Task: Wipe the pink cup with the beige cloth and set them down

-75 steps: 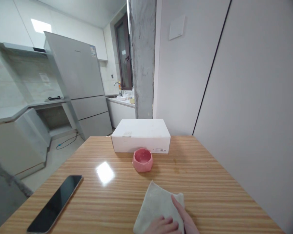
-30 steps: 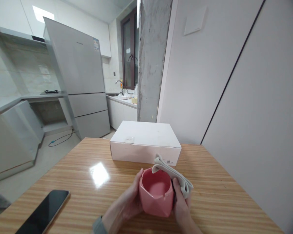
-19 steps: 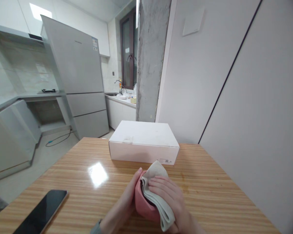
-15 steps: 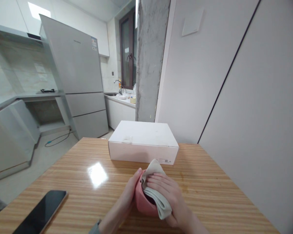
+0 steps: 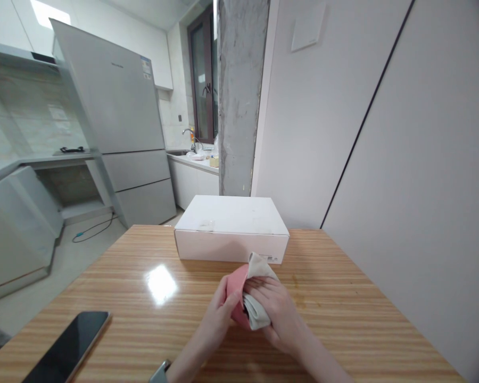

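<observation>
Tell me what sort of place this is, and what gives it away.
Most likely a home kitchen, seen from a table beside it: there is a tall fridge, a tap over a sink on the far counter, and a hob on the left.

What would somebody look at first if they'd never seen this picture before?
Probably the pink bowl, tilted in the left hand just below the middle, with the right hand pressing a pale cloth into it. Next, maybe the white box behind them on the striped table, then the dark phone at the lower left.
</observation>
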{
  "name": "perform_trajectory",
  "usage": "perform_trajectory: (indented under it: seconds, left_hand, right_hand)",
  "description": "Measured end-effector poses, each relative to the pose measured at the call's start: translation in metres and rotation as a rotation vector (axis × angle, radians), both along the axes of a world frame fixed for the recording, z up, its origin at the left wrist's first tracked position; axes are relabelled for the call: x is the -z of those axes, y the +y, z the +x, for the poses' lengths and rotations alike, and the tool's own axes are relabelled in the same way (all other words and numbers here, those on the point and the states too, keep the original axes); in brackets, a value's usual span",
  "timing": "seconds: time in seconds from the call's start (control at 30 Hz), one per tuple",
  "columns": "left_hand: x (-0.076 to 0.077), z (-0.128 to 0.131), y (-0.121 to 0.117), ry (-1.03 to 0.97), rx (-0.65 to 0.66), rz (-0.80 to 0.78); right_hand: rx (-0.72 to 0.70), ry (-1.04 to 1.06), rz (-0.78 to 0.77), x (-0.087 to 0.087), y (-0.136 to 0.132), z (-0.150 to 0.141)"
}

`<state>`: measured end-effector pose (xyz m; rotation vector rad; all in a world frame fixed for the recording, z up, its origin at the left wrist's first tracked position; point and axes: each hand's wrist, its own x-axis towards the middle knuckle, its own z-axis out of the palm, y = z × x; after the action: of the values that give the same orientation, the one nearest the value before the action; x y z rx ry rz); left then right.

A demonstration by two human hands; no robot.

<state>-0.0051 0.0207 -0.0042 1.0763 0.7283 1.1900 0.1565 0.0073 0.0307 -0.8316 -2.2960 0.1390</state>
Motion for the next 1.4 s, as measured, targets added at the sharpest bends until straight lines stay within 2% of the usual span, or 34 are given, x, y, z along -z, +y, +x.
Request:
perform_trajectory:
  seconds: [0.13, 0.23, 0.3, 0.43, 0.53, 0.67, 0.77, 0.87, 0.97, 1.03, 1.17, 1.3, 1.4]
  left_hand:
    - [-0.006, 0.003, -0.007, -0.087, 0.012, -0.055]
    - [-0.015, 0.001, -0.006, -0.095, 0.064, -0.184]
    - [-0.02, -0.002, -0.003, -0.061, 0.086, -0.202]
    - [-0.02, -0.01, 0.006, 0.012, 0.105, -0.177]
    - [-0.018, -0.014, 0.009, 0.121, 0.109, -0.093]
    - [-0.023, -0.014, -0.001, 0.271, 0.106, 0.041]
    - [-0.025, -0.008, -0.012, 0.132, 0.201, 0.011]
    - [-0.018, -0.001, -0.015, -0.045, 0.274, -0.036]
    - [-0.008, 0.001, -0.008, -0.128, 0.257, -0.25]
    - [-0.007, 0.0, -0.001, -0.155, 0.219, -0.366]
    - [-0.027, -0.01, 0.002, -0.138, 0.206, -0.355]
    - [-0.05, -0.02, -0.004, 0.104, 0.17, -0.324]
    - [-0.054, -0.024, -0.004, 0.185, 0.207, -0.279]
  right_hand:
    - [-0.004, 0.064, 0.061, 0.001, -0.002, -0.002]
    - [-0.074, 0.043, 0.139, 0.001, -0.006, -0.008]
    - [-0.131, 0.041, 0.162, 0.001, -0.009, -0.013]
    - [-0.184, 0.081, 0.083, 0.0, -0.011, -0.02]
    - [-0.163, 0.125, -0.014, 0.001, -0.006, -0.016]
    - [-0.096, 0.163, -0.028, 0.002, 0.0, -0.004]
    - [-0.026, 0.199, -0.031, 0.002, 0.004, 0.006]
    - [0.013, 0.234, -0.042, 0.001, 0.005, 0.012]
    - [-0.017, 0.188, -0.019, -0.001, 0.003, 0.009]
    - [-0.058, 0.123, 0.02, -0.003, -0.001, 0.001]
    - [-0.152, 0.049, 0.134, -0.006, -0.014, -0.019]
    - [-0.188, 0.1, 0.131, -0.004, -0.021, -0.028]
    - [-0.182, 0.107, 0.111, 0.001, -0.019, -0.026]
